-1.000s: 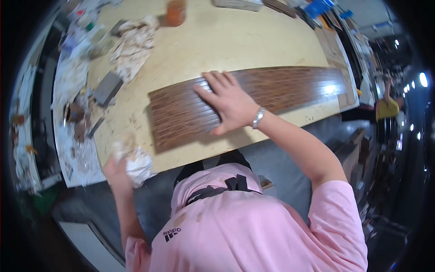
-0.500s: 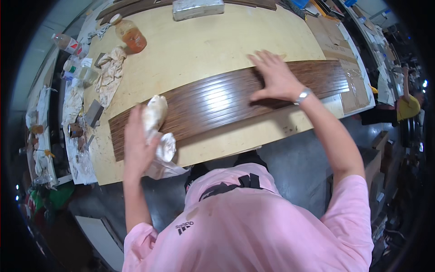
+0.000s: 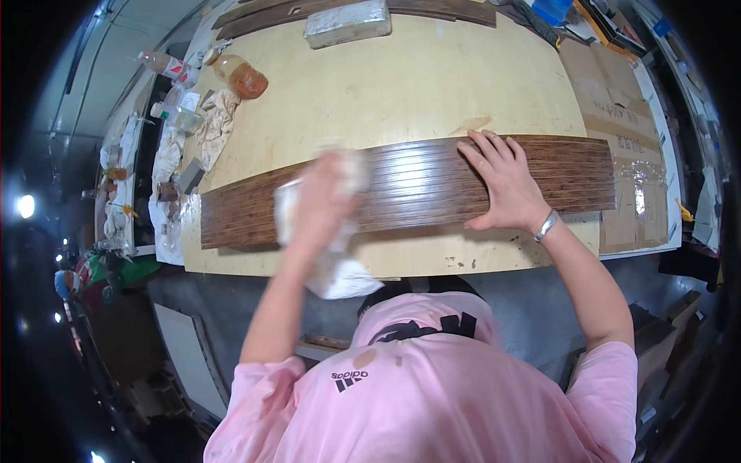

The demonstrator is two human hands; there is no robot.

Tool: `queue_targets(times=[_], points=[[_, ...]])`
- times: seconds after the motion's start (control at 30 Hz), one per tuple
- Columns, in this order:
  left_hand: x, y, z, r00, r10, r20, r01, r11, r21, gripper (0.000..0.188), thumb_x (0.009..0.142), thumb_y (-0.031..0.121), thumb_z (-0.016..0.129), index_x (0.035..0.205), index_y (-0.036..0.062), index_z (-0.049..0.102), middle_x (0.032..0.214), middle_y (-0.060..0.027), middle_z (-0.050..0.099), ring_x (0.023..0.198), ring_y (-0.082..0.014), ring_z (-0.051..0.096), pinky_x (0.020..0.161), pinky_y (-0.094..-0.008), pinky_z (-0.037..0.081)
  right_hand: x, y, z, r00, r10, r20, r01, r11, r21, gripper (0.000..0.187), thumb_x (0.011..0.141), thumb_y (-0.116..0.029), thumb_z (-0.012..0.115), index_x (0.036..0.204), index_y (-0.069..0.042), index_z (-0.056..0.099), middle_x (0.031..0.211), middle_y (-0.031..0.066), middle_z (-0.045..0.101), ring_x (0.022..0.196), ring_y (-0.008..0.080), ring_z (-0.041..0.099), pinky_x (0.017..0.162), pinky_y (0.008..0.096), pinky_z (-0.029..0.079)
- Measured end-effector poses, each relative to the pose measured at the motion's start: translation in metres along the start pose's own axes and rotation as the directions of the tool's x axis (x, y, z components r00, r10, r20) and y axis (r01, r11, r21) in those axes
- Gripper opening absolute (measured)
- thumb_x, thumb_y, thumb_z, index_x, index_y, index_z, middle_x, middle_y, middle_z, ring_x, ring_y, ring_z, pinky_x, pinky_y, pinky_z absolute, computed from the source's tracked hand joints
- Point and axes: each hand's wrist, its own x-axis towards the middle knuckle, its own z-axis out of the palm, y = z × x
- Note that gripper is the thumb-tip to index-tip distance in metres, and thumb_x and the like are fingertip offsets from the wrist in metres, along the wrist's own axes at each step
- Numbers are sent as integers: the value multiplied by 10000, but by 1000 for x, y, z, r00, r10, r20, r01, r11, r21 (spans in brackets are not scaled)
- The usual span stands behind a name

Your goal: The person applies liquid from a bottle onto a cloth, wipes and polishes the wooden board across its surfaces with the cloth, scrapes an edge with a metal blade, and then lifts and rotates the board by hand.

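Observation:
A long dark brown wooden plank (image 3: 417, 185) with fine lengthwise ribs lies across a pale plywood table (image 3: 401, 85). My left hand (image 3: 320, 197) is blurred with motion and grips a white cloth (image 3: 336, 266) pressed on the plank's left half; part of the cloth hangs past the table's near edge. My right hand (image 3: 505, 181) lies flat with fingers spread on the plank's right half, a metal bracelet on its wrist.
At the table's left edge stand a bottle of orange liquid (image 3: 241, 75), a clear bottle (image 3: 176, 117), rags (image 3: 216, 123) and small tools. A grey block (image 3: 347, 21) and dark planks lie at the far edge. Cardboard sheets (image 3: 610, 92) cover the right end.
The view has shifted. My left hand with the cloth has moved rightward along the plank toward its middle. My right hand stays pressed flat on the plank.

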Motion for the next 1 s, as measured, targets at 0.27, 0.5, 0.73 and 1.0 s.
queue_targets(times=[0.27, 0.5, 0.73, 1.0], points=[[10, 31, 36, 992, -19, -128, 47, 975, 217, 699, 902, 264, 580, 1481, -45, 340, 1546, -241, 352, 1386, -391, 382, 1170, -483, 273, 8, -7, -4, 998, -52, -26, 53, 998, 42, 1145, 528, -507, 841, 1500, -121, 374, 1523, 201, 363, 1424, 394, 317, 1171, 551, 221], [-4, -29, 4, 987, -98, -128, 115, 985, 129, 614, 906, 232, 608, 1434, -27, 433, 1511, -234, 405, 1417, -354, 373, 1178, -425, 295, 3, -4, -5, 1000, -11, 7, 11, 1000, 6, 1138, 525, -504, 843, 1502, -148, 382, 1530, 190, 354, 1430, 390, 303, 1176, 548, 210], [-47, -39, -11, 852, -433, -296, 437, 898, -56, 556, 940, 223, 567, 1427, -20, 453, 1432, -250, 476, 1297, -400, 480, 1116, -464, 362, 8, -8, -1, 999, -20, 29, 21, 999, -25, 1126, 508, -501, 840, 1497, -187, 405, 1540, 191, 345, 1428, 390, 307, 1176, 551, 206], [-110, -106, -40, 872, -345, -348, 384, 922, 46, 515, 969, 159, 486, 1466, 35, 435, 1467, -180, 497, 1334, -361, 478, 1129, -530, 270, 5, -11, -4, 1000, -20, 18, 21, 999, -33, 1146, 457, -442, 850, 1493, -198, 424, 1561, 172, 334, 1430, 389, 310, 1179, 550, 204]])
